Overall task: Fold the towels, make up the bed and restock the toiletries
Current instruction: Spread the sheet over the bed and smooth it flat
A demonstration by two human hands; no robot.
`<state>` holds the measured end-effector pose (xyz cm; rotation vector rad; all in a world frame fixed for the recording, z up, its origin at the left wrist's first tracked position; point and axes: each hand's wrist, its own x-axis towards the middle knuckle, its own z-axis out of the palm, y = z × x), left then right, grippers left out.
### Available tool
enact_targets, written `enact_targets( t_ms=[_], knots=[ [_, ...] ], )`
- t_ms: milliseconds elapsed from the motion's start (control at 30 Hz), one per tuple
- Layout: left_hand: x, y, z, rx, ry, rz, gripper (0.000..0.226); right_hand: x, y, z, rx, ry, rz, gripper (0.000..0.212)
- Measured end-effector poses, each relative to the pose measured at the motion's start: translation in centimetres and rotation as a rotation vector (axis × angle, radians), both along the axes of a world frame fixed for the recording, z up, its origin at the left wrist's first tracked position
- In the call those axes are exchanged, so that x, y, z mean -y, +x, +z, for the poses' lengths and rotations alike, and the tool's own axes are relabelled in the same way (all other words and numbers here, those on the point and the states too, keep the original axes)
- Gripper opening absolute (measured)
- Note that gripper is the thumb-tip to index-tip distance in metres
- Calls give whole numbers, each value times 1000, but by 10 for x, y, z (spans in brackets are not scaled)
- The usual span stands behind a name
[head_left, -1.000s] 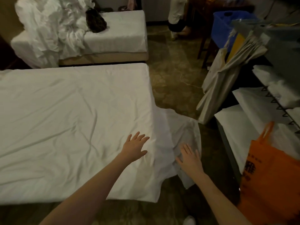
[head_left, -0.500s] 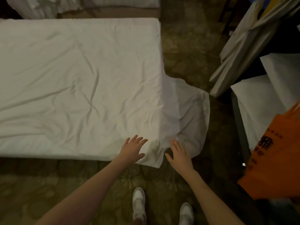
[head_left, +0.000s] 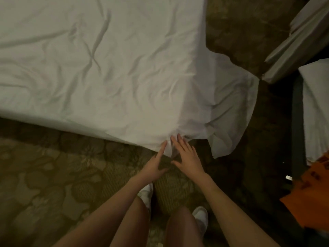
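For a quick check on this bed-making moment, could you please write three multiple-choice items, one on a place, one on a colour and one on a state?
1. Where do both hands meet the white sheet?
A. at the bed's near corner
B. in the middle of the bed
C. on the far edge

2. What colour is the bag at the right edge?
A. blue
B. orange
C. green

3. How are the fingers of the two hands?
A. curled into fists
B. fairly straight, tips at the cloth
C. gripping a towel

Key: 1 A, the left hand and right hand reach the sheet's hanging corner; 2 B, the bag is orange; 3 B, both hands show extended fingers with nothing clasped.
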<state>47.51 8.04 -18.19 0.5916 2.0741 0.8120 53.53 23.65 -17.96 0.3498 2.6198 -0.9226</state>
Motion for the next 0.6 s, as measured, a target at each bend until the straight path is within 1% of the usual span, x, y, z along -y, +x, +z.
enact_targets(
  t_ms=[67,100,200,233,300,333,367,433,600],
  knots=[
    [-7,10,-7,12,170,94,95,-5,2,-8,-7,-12,32,99],
    [-12,13,-10,-11,225,153,92,-8,2,-10,-17,-19,41,100],
    [-23,23,-15,-85,284,405,83,-13,4,-14,-62,-46,40,96],
    [-28,25,-12,-68,300,497,77,-13,5,-14,-79,-64,21,93],
    [-36,26,3,-38,327,642,54,-12,8,-16,-123,-108,-46,86],
    [-41,26,13,-57,325,698,42,-10,9,-16,-147,-129,-84,82],
    [-45,25,23,-85,319,737,34,-7,10,-15,-168,-150,-119,78],
    [-51,24,42,-117,332,775,30,-2,11,-13,-207,-174,-176,71],
    [-55,22,86,-40,382,848,22,8,10,7,-329,-140,-273,56]
  ],
)
